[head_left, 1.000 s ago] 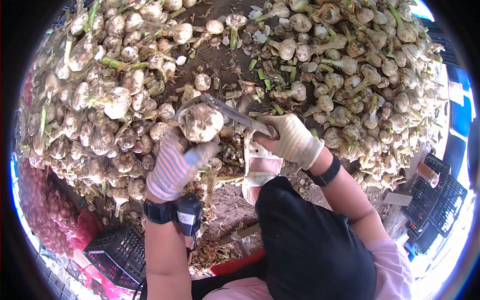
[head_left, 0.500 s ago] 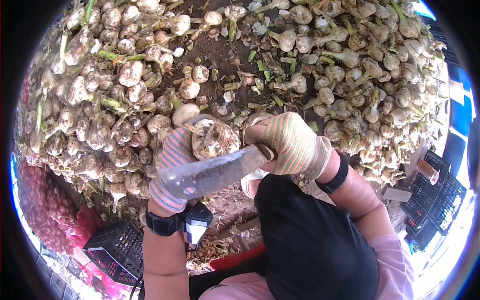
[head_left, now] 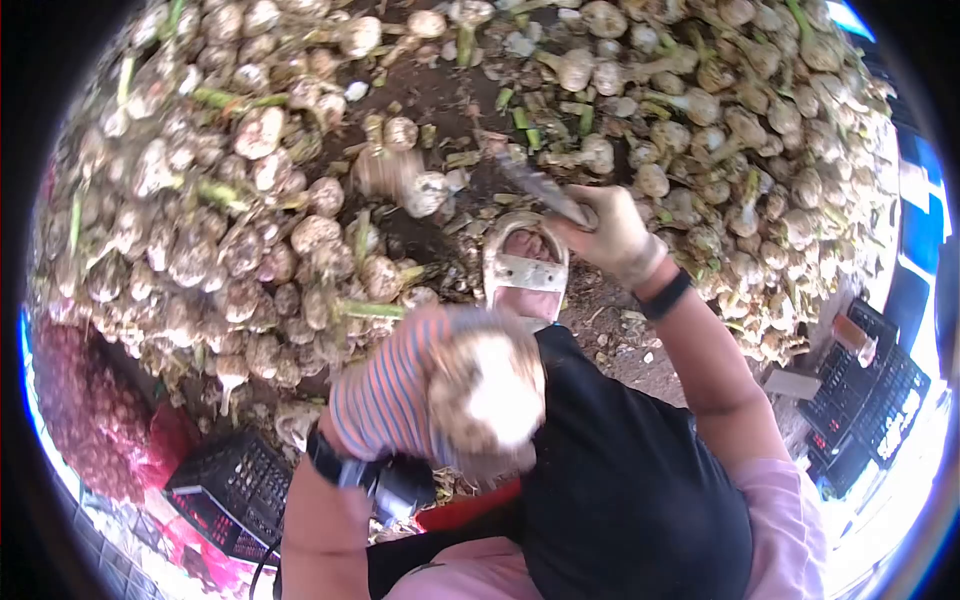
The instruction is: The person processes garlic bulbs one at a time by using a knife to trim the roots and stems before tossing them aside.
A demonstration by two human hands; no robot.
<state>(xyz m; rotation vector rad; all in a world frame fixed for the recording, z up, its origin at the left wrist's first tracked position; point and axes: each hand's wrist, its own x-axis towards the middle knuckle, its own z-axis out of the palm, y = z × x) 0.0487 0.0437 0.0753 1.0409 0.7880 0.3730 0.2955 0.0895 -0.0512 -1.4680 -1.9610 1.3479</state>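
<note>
My gloved left hand (head_left: 385,385) has its fingers wrapped round a garlic bulb (head_left: 488,390), raised near the camera above my lap; its white face catches the light. Out over the ground, my gloved right hand (head_left: 617,238) grips a knife (head_left: 545,192) by its handle. The blade points up and to the left, slightly smeared by motion. Beyond the left hand, a blurred bulb (head_left: 388,175) lies or moves by the bare soil, beside a paler bulb (head_left: 427,194). Between the hands, my foot shows in a white sandal (head_left: 525,268).
Heaps of garlic with stems lie on the left (head_left: 190,245) and right (head_left: 740,140). Cut green stem pieces (head_left: 528,130) litter the soil. Black plastic crates (head_left: 225,495) stand at lower left, near red net sacks (head_left: 85,420). More black crates (head_left: 870,400) are at right.
The knife has swung from across the bulb out to the upper right with my right hand. My left hand has brought a bulb down and closer to me. A blurred bulb appears near the soil.
</note>
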